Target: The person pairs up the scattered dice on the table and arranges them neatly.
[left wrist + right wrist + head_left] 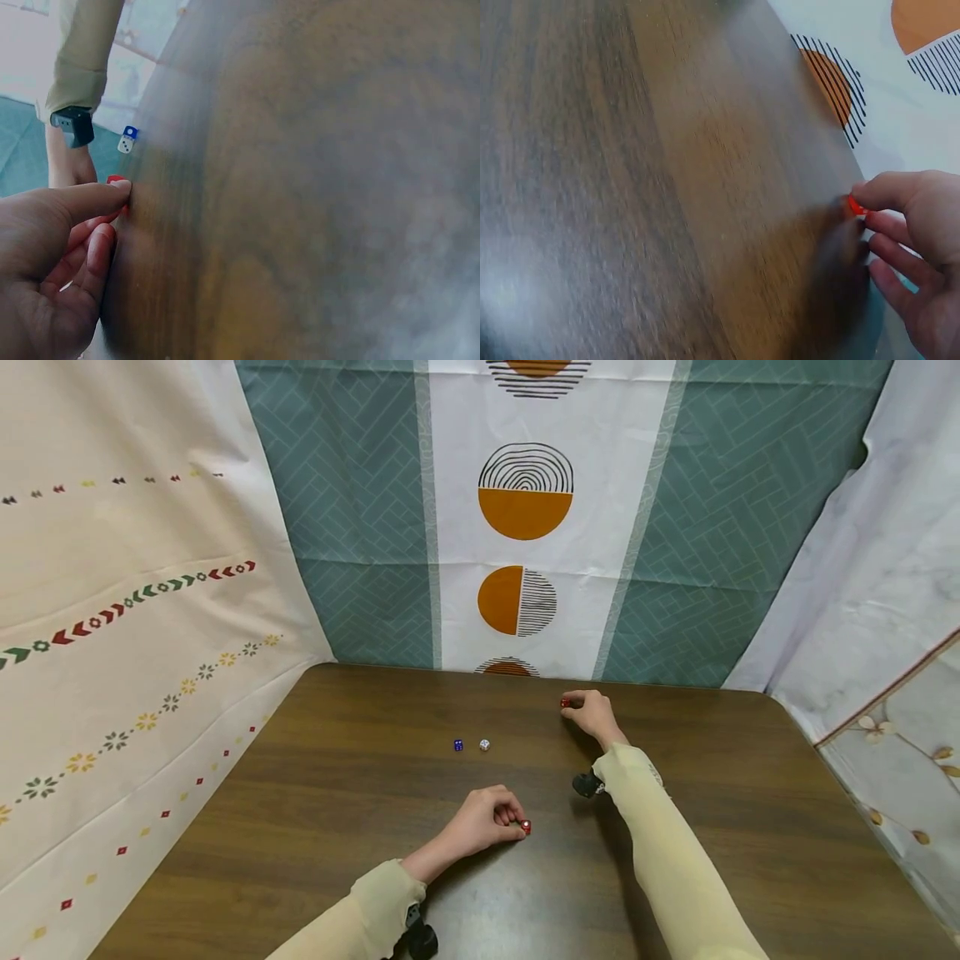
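Thumb and fingers of the left hand [480, 821] pinch the near red die [527, 827], which is at the middle part of the brown table [300, 760], nearer to the person. The right hand [592, 714] is farther away and pinches the far red die [565, 702] between thumb and finger, close to the far edge of the table. Whether these two dice touch the table, I cannot tell. To the left of the right hand, a blue die [458, 745] and a white die [484, 745] lie on the table side by side, with a small gap; the blue one is at the left. Both sleeves [660, 835] are pale yellow. Behind the table hangs a cloth [360, 527] with green bands and orange circles.
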Motion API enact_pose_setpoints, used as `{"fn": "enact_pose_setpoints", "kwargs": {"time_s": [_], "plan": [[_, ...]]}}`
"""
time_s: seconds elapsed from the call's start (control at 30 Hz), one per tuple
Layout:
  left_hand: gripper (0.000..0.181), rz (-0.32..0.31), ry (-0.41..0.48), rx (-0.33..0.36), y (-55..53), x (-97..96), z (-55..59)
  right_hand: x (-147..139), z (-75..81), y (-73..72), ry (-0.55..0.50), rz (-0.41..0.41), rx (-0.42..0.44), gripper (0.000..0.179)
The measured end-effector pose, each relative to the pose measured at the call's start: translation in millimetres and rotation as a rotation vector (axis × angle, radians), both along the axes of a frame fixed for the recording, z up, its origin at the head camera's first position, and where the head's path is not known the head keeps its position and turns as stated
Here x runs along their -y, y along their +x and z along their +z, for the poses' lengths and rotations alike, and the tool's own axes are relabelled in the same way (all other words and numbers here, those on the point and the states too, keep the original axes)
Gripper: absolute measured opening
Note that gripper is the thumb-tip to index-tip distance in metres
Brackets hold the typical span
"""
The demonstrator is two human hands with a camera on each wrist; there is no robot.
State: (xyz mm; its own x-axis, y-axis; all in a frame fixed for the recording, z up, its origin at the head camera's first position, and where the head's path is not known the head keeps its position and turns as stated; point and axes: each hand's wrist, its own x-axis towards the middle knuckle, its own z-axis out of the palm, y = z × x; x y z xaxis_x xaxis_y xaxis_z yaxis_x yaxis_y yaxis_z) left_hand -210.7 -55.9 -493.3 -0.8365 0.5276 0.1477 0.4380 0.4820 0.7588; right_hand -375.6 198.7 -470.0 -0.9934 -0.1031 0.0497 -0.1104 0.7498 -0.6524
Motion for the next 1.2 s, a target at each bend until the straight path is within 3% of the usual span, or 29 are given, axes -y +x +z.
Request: {"fn": "enact_pose_setpoints", "kwargs": {"time_s": [0.13, 0.37, 0.73, 1.07, 1.2], "plan": [[0.012, 0.006, -0.003, 0.005, 0.8, 0.0, 1.0, 0.5, 2.3, 3.9, -0.035, -0.005, 0.01, 0.032], [0.012, 0.006, -0.007, -0.006, 1.5, -0.7, 1.2, 7.3, 3.9, 12.8, 0.005, 0.097, -0.011, 0.02], [0.011, 0.002, 0.001, 0.008, 0.4, 0.0, -0.7, 32.4, 5.9, 54.2, 0.02, 0.299, 0.014, 0.013], [0.011, 0.001, -0.003, -0.003, -0.5, 0.8, -1.9, 34.8, 2.3, 77.4, 0.025, 0.35, -0.001, 0.01], [0.011, -0.002, -0.007, -0.002, -0.5, 0.3, -0.9, 33.2, 3.5, 83.5, 0.081, 0.357, -0.041, 0.008]]}}
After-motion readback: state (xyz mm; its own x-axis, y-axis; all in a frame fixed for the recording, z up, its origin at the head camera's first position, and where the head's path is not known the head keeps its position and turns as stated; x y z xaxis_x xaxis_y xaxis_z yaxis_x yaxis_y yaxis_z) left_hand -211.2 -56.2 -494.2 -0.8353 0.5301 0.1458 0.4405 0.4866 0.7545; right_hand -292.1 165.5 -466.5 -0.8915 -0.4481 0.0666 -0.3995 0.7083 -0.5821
